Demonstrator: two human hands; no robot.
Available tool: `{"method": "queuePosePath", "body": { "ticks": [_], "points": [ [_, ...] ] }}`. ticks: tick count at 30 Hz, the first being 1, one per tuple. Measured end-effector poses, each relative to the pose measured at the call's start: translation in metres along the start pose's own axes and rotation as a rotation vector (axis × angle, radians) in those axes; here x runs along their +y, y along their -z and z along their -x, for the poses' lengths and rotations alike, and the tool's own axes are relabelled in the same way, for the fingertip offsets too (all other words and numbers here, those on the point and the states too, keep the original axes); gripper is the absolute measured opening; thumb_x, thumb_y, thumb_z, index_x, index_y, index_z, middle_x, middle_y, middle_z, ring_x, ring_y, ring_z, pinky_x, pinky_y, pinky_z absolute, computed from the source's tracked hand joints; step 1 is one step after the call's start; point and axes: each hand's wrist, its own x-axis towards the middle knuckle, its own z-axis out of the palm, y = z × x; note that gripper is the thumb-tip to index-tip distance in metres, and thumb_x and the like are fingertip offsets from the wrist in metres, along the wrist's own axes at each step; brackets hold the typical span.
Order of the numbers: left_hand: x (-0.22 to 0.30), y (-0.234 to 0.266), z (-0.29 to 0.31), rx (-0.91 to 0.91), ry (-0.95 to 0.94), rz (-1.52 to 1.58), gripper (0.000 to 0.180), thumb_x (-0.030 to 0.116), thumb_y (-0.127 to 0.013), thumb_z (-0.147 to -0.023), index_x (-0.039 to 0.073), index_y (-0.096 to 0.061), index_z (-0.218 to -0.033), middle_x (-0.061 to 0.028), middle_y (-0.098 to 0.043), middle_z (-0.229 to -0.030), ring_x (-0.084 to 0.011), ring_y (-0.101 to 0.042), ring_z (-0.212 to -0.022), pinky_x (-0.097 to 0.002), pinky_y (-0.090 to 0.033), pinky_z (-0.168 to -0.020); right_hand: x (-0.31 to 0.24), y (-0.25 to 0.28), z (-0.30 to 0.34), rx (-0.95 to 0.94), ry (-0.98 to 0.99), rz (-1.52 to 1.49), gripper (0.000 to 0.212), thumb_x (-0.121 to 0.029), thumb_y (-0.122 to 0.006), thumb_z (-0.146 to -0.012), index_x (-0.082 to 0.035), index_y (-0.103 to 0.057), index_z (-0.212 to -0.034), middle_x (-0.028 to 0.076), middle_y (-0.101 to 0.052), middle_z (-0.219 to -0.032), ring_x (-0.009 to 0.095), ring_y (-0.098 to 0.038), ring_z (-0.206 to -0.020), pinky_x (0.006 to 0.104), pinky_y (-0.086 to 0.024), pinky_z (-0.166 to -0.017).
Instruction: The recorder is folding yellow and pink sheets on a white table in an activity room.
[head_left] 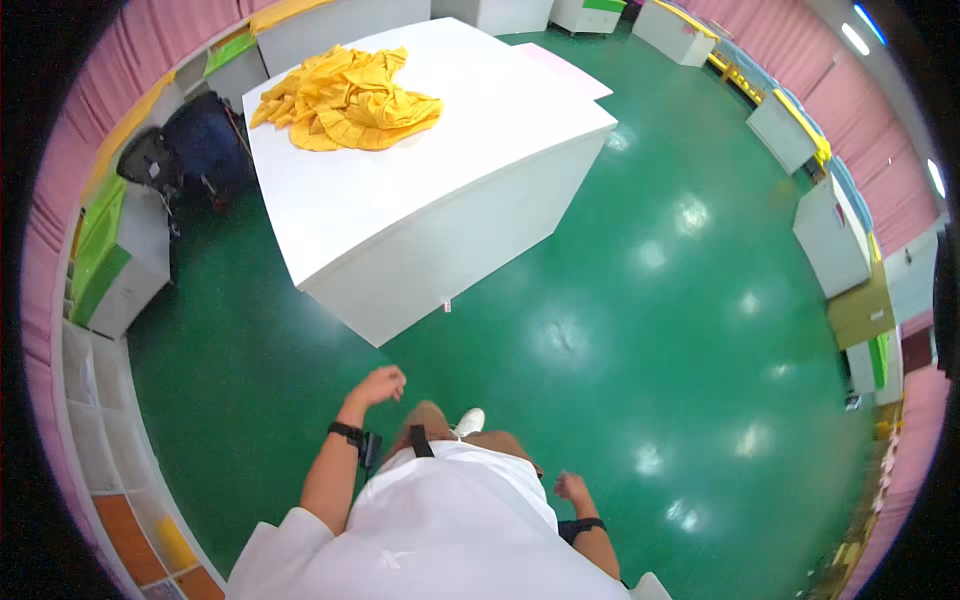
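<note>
My left hand (380, 385) hangs in the air in front of me, its fingers loosely curled with nothing seen in them. It is nearest to the close corner of a white table (420, 200), without touching it. On the far left part of the tabletop lies a crumpled heap of yellow cloth (350, 100). My right hand (572, 487) hangs by my side, fingers curled in, and holds nothing that shows. Dark straps wrap both wrists, and a small black device sits at the left one.
Dark bags (205, 145) stand left of the table. White shelving (100, 390) runs along the left wall. White cabinets (832, 235) and a brown box (860, 308) line the right wall below pink curtains. Green floor (650, 330) lies between them. A small scrap (447, 306) lies by the table base.
</note>
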Motion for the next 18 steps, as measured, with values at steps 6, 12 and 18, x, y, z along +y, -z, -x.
{"method": "queuePosePath", "body": {
  "ticks": [6,12,18],
  "points": [
    [0.175,0.055,-0.091,0.252,-0.269,0.327,0.027,0.026,-0.056,-0.084,0.004,-0.052,-0.101,-0.0042,-0.059,-0.087,-0.0118,-0.053,-0.075,-0.0261,-0.044,-0.065,-0.166,0.086,-0.065,0.092,0.268,0.144,0.026,-0.025,-0.047,-0.084,-0.002,-0.058,-0.089,0.009,-0.061,-0.072,0.019,-0.060,-0.064,0.0315,-0.048,-0.056],
    [0.303,0.172,-0.223,0.576,-0.244,0.632,0.083,0.036,-0.072,-0.072,0.006,-0.023,-0.131,-0.0180,-0.041,-0.126,-0.0236,-0.041,-0.115,-0.0399,-0.039,-0.090,-0.216,0.118,-0.144,0.193,0.276,0.096,0.019,-0.020,-0.049,-0.082,-0.004,-0.058,-0.083,0.007,-0.060,-0.071,0.018,-0.059,-0.063,0.0310,-0.048,-0.055],
    [0.356,0.283,-0.349,0.925,-0.203,0.744,0.099,0.037,-0.078,-0.063,0.005,-0.019,-0.135,-0.0194,-0.032,-0.135,-0.0265,-0.038,-0.119,-0.0369,-0.036,-0.095,-0.282,0.077,-0.121,0.033,-0.084,-0.013,0.022,-0.019,-0.049,-0.080,-0.001,-0.061,-0.085,0.010,-0.063,-0.074,0.021,-0.061,-0.063,0.0327,-0.048,-0.056]
  ]
}}
